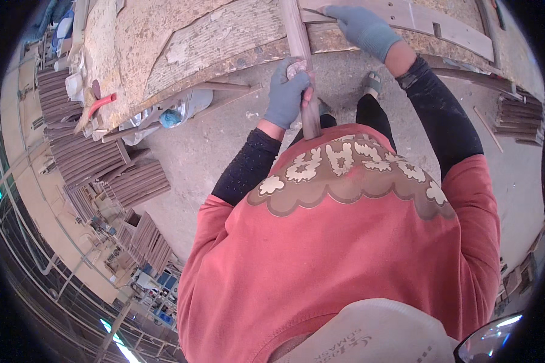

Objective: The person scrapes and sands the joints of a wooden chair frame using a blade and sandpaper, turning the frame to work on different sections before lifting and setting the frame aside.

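Left grip [286, 91] clamps wooden bar [294, 30] across surface's [130, 72] near edge; right grip [369, 31]: closure unclear. Likely steadying; next needs firm hold.

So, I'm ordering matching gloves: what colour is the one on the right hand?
The glove is grey-blue, best seen in the head view.

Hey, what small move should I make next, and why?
Perhaps press the thin dark piece lightly against the wooden bar: your right hand seems to hold it close by, while your left hand grips the bar nearer you.
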`<state>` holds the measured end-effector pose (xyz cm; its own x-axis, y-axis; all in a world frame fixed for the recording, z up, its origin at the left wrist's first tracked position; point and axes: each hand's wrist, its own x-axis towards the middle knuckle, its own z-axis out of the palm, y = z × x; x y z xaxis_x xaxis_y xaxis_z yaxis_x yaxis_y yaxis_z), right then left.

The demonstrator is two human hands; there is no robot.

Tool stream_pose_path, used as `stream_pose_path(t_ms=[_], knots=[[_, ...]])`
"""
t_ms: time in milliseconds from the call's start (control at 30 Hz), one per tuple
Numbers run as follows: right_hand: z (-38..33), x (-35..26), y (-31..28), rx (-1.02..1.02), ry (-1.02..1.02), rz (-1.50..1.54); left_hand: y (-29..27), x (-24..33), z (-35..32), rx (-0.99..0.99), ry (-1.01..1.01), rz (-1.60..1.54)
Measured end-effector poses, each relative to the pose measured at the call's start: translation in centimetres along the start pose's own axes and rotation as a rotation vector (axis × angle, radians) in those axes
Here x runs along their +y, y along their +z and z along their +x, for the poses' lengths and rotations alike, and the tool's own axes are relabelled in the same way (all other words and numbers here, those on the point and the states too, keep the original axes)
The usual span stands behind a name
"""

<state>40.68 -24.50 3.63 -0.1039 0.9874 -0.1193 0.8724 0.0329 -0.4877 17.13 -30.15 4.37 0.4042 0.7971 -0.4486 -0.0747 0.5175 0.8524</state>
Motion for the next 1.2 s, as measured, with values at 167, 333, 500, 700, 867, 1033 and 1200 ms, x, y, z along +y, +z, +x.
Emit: stream_pose_path(t_ms=[167, 333, 500, 700, 867, 1033, 1200], knots=[[-1.7, 0.8, 1.4, 0.035, -0.091, 0.042, 0.0, 0.2, -0.1, 0.020, -0.007, -0.007], [0.1, 0.7, 1.6, 0.198, -0.042, 0.150, -0.1, 0.2, -0.1, 0.005, -0.018, 0.018], [2.3, -1.5, 1.6, 0.059, 0.185, 0.011, 0.0, 0.2, -0.2, -0.009, -0.002, 0.011], [2.6, -3.2, 2.0, 0.114, 0.053, -0.064, 0.1, 0.3, -0.1, -0.007, -0.006, -0.053], [0.2, -8.0, 0.8, -0.143, 0.108, -0.099, -0.7, -0.2, 0.3, -0.038, -0.023, -0.143], [-1.2, -8.2, -1.0, -0.144, 0.059, -0.016, -0.5, 0.2, 0.1, -0.008, -0.037, -0.170], [1.1, -7.5, -1.7, 0.004, 0.181, -0.043, -0.4, 0.0, 0.1, -0.008, -0.037, -0.196]])
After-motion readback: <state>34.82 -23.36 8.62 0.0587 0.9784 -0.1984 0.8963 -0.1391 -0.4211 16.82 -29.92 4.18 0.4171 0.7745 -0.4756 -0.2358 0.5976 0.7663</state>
